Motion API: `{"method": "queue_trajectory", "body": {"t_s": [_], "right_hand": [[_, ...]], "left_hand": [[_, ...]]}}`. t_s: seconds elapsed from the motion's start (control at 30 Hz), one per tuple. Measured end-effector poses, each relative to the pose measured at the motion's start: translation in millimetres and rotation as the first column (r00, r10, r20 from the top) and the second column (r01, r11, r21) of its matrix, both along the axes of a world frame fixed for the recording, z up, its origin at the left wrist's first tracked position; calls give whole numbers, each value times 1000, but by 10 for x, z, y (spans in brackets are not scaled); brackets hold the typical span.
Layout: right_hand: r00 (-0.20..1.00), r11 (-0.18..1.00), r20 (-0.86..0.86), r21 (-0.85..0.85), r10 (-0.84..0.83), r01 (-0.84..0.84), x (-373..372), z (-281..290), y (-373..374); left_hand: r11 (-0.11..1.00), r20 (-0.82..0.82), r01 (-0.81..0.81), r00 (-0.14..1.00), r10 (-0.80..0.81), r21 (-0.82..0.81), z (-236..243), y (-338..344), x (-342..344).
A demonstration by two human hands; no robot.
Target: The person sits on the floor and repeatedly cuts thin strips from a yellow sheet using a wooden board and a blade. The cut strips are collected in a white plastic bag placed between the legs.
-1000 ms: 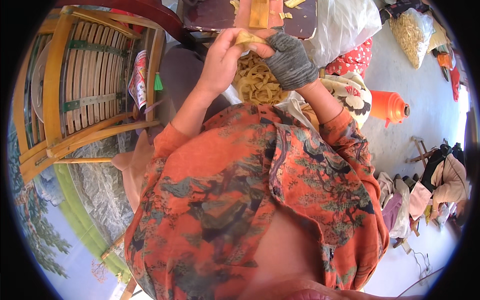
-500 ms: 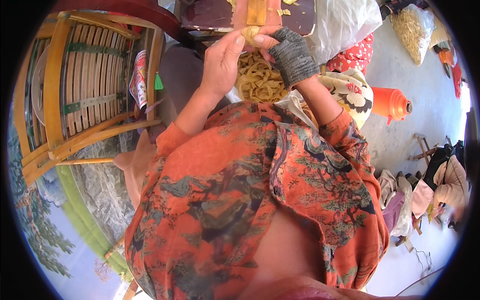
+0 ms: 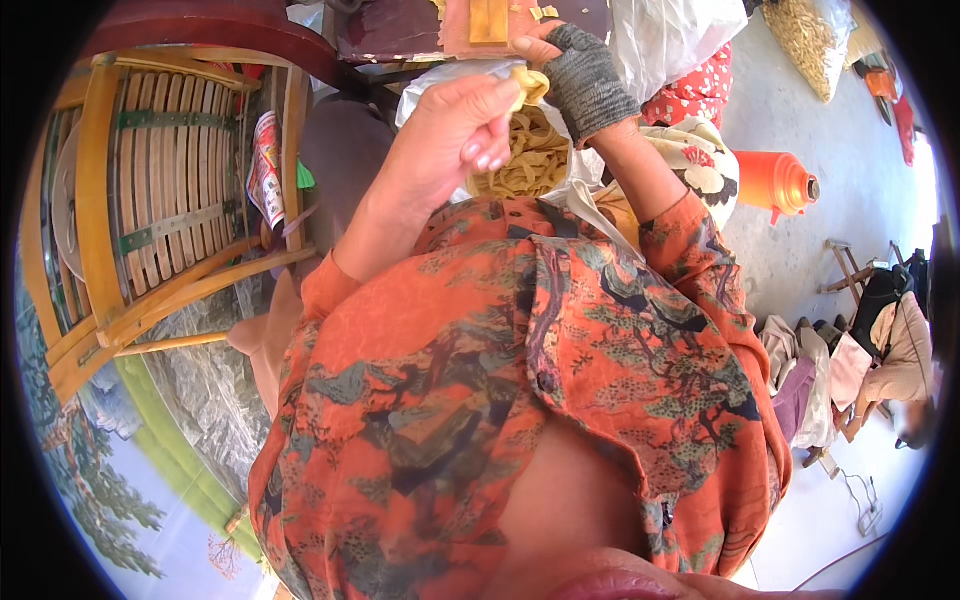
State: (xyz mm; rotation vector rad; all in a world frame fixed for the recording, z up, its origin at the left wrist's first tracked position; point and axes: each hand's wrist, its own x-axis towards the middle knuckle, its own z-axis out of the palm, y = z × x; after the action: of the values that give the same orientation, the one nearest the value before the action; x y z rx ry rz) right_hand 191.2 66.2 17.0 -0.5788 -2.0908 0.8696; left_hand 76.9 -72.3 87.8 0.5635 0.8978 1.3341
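My left hand (image 3: 455,130) is closed, pinching a curled yellow ribbon-like strip (image 3: 530,88) between thumb and forefinger. To its right, at the table's near edge, is my right hand (image 3: 585,80) in a grey knitted fingerless glove. Its thumb and forefinger stretch leftward, a little apart, with nothing seen between them; its other fingers are hidden. Below both hands, a white plastic bag (image 3: 415,95) holds many similar yellow strips (image 3: 525,160). A wooden block (image 3: 489,20) lies on a pink sheet (image 3: 456,28) on the dark table, just beyond my right thumb.
A slatted wooden chair (image 3: 105,190) stands at left. At right are a clear plastic bag (image 3: 680,35), red dotted cloth (image 3: 695,88), floral cloth (image 3: 700,160) and an orange thermos flask (image 3: 775,185). Clothes (image 3: 820,380) hang farther right, and a filled sack (image 3: 812,45) stands beyond.
My hands have parted. The left has drawn nearer to me with the yellow strip; the right has let go and moved up to the table edge. The view has shifted slightly.
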Motion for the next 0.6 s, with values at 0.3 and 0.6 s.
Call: {"method": "queue_trajectory", "body": {"t_s": [0.3, 0.6], "right_hand": [[995, 876, 96, -479, -22, 65, 36, 186, -110], [781, 755, 414, -646, 468, -110, -31, 102, -278]], "left_hand": [[961, -945, -82, 173, 276, 266, -184, 25, -236], [963, -953, 95, -148, 263, 251, -503, 35, -113]]}}
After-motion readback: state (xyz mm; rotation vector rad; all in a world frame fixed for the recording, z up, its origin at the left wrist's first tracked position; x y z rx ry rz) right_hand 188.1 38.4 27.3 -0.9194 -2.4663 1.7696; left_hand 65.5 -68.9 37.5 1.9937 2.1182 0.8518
